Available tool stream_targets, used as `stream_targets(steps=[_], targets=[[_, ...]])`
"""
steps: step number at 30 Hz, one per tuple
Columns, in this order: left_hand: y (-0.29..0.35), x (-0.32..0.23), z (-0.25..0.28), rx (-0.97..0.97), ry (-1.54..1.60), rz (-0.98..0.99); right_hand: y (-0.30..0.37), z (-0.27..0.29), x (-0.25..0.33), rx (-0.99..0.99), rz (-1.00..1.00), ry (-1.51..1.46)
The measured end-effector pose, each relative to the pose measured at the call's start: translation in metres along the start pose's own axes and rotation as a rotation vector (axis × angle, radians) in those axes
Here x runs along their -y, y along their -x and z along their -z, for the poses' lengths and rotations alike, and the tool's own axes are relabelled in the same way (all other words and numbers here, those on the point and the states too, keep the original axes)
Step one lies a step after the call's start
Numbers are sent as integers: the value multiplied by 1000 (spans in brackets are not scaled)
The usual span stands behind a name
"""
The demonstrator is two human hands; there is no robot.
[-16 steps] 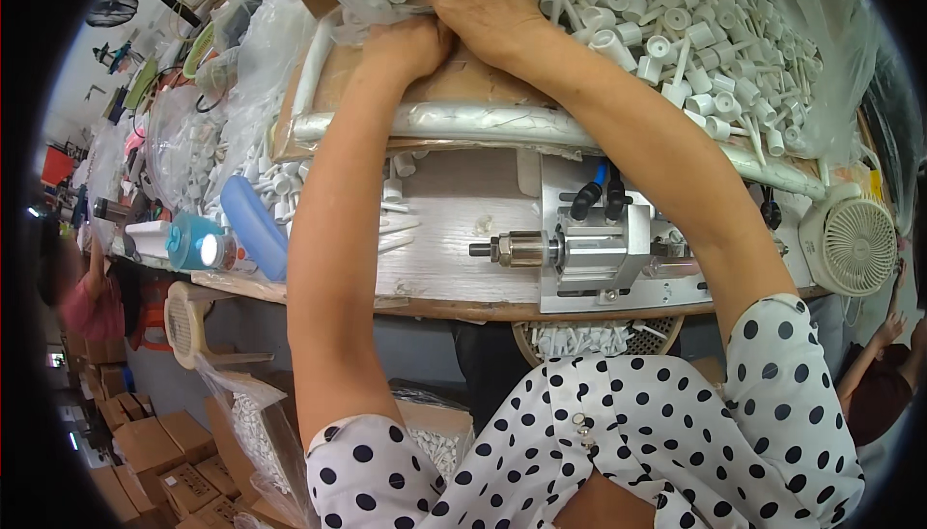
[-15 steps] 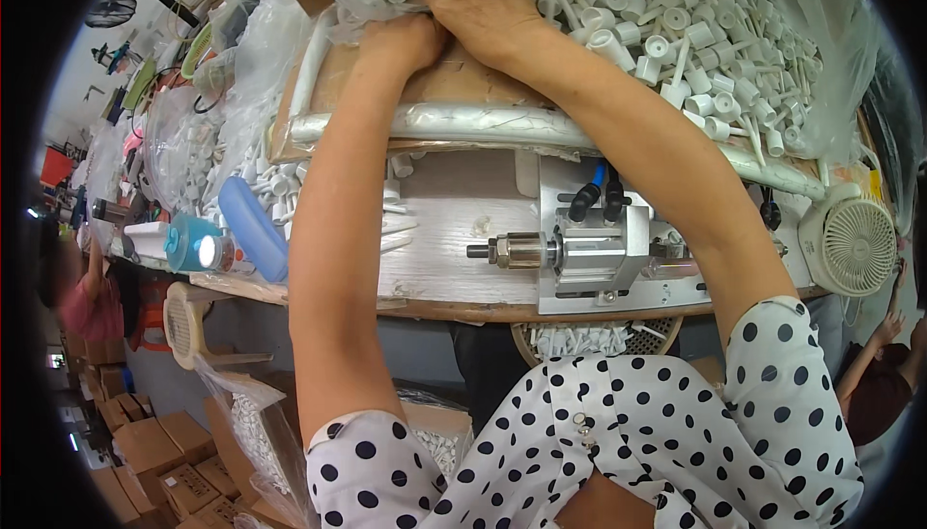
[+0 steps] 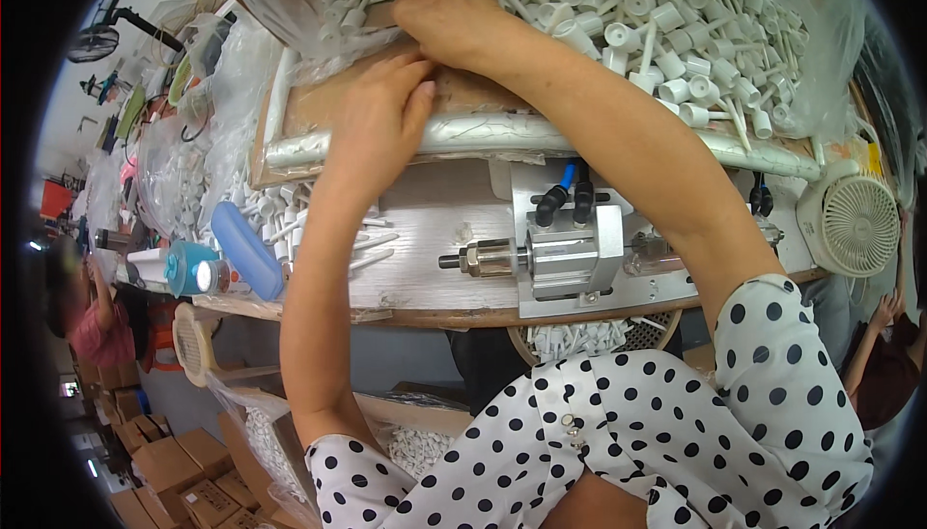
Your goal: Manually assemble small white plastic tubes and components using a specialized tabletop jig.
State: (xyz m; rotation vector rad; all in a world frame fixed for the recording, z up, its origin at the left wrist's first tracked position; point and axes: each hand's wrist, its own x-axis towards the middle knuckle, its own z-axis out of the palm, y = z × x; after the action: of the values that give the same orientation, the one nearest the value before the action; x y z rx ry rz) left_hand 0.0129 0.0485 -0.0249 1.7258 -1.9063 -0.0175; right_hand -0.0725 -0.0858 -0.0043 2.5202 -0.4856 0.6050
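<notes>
A large heap of white plastic caps with thin stems (image 3: 666, 37) lies on the raised cardboard tray (image 3: 309, 109), above the bench. My right hand (image 3: 449, 13) rests at the heap's left near edge, fingers bent and spread among the caps; its fingertips are partly hidden. Just below it, my left hand (image 3: 381, 109) lies over the tray's front part, open, with its thumb apart from the fingers. Nothing shows in its grasp. Beneath my right forearm, a metal pneumatic cylinder (image 3: 575, 259) sits on a plate on the bench.
A white fan (image 3: 855, 230) stands at the right end of the bench. To the left are a blue curved piece (image 3: 246, 249), a turquoise container (image 3: 188, 266) and more white parts. A basket of white pieces (image 3: 579, 338) sits below the bench edge. Cardboard boxes (image 3: 169, 461) fill the lower left.
My left hand has drawn back toward me from beside the right hand, and its fingers have opened out. My right hand has shifted slightly left and nearer. The whole view has shifted a little.
</notes>
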Motion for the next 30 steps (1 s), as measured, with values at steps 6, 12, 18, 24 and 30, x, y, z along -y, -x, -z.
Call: stream_targets(steps=[6, 12, 18, 24, 30], targets=[[-16, -1, -9, 40, -174, -129, -7, -2, -12, -10, 11, -55], [-31, -4, -12, 141, -258, -26, -19, 5, -36, 5, -157, -191], [-45, -15, -27, 199, -367, 162, -18, 10, -25, -69, -135, -295], [-62, 5, -54, -156, -421, 30, -25, 31, -5, -191, 9, -494], [-61, 12, -56, -290, -191, -159, 6, 80, -7, -113, 184, -429]])
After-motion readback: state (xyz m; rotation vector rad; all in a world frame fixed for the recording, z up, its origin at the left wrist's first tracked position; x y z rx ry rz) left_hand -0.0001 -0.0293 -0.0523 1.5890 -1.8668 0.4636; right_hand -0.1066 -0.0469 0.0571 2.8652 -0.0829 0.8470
